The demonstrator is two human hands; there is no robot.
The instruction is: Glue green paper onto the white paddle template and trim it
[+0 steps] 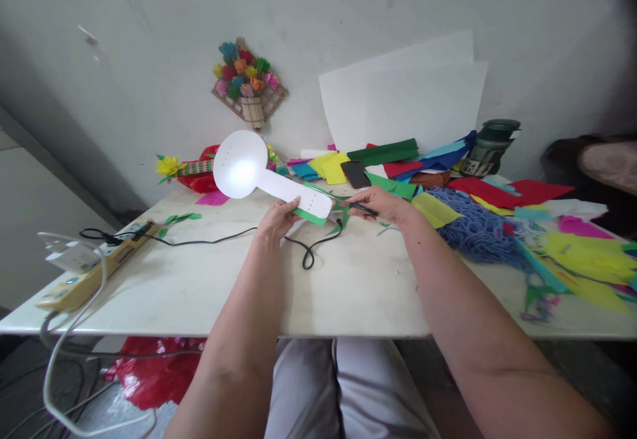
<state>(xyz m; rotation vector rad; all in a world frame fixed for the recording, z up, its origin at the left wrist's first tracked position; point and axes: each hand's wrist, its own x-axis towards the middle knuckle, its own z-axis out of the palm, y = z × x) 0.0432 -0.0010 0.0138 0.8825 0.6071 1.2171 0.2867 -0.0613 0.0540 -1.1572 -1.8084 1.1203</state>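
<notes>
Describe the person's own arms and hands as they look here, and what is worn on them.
Both forearms are bare up to the picture's lower edge; no sleeves show. The left hand and right hand wear no gloves, and no watch or bracelet shows on either wrist. Rings are too small to tell. Light grey trousers cover the lap.

Left hand (277, 219) fingertips hidden under the white lamp (271, 177). The lamp's base covers most of a green paper piece (311, 216); shape can't be told. Right hand (381, 203) hides most of a thin dark tool (365, 209); type unclear. Black cable (311, 250) end lost beneath the lamp. Power strip (92, 263) sockets too small to read. Dark jar (490, 147) label unreadable. Brown object (604, 160) at right edge cut off, blurred.
</notes>
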